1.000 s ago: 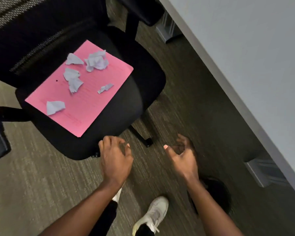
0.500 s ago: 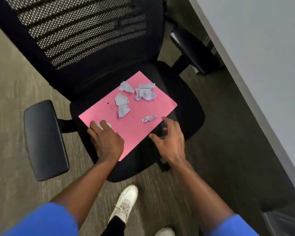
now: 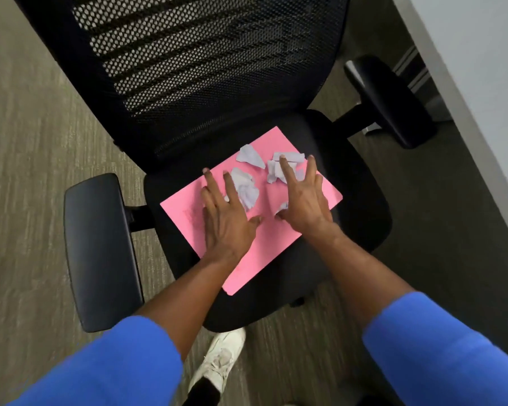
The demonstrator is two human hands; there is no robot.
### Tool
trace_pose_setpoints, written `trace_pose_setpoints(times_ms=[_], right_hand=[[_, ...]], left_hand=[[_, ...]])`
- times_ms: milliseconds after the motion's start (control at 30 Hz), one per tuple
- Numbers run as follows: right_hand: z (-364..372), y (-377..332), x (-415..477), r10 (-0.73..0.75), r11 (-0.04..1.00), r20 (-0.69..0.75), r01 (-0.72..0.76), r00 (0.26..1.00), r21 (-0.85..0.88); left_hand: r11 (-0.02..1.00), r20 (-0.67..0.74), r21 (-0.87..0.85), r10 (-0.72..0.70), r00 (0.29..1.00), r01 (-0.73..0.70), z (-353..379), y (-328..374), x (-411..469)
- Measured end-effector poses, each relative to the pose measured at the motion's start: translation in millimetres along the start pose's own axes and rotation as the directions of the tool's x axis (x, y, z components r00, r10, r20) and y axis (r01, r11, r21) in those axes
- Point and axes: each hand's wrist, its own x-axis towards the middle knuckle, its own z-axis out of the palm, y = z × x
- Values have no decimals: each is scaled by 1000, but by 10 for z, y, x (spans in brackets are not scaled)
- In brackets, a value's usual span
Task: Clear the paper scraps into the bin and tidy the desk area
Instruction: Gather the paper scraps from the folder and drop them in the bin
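Note:
A pink sheet lies on the black seat of an office chair. Several crumpled pale-blue paper scraps rest on it: one at the far edge, one in the middle, one under my right fingers. My left hand lies flat on the sheet with fingers spread, just left of the middle scrap. My right hand hovers over the right scraps, fingers spread, its thumb beside a small scrap. Neither hand grips anything.
The chair's mesh backrest rises behind the seat, with armrests at left and right. A white desk edge runs along the right. My white shoe stands on the carpet below the seat.
Both hands have moved forward from the sheet's near edge onto the scraps. The near-left scrap is now hidden under my left hand. The camera has come closer to the chair.

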Motion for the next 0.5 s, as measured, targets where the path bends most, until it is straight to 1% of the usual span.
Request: trace_pose_setpoints(times_ms=[100,167,233,300,367,400,500], right_hand=[[-77,-33,227,-36,994,34,39,999,-101],[-122,-43,349,-56,984,85,69,995,-162],[-152,-48,432,-73,975,141,101,987,-199],[-155,-58,461,-94,963,162,131,982,-235],[-136,-60,441,-121,954,131,152,984,-259],[-121,-54,420,-137,955,105,160,985,-252],[-87,-29,332,-161,970,27,164,987,-178]], left_hand=[[996,21,40,82,996,-83,-34,30,269],[986,57,81,144,988,-149,-69,56,436],[963,99,124,229,968,-240,-100,76,598],[931,169,129,319,933,-342,-125,80,725],[906,239,109,377,895,-410,-141,85,785],[899,243,112,387,889,-423,-144,89,789],[896,196,156,384,902,-416,-136,98,741]])
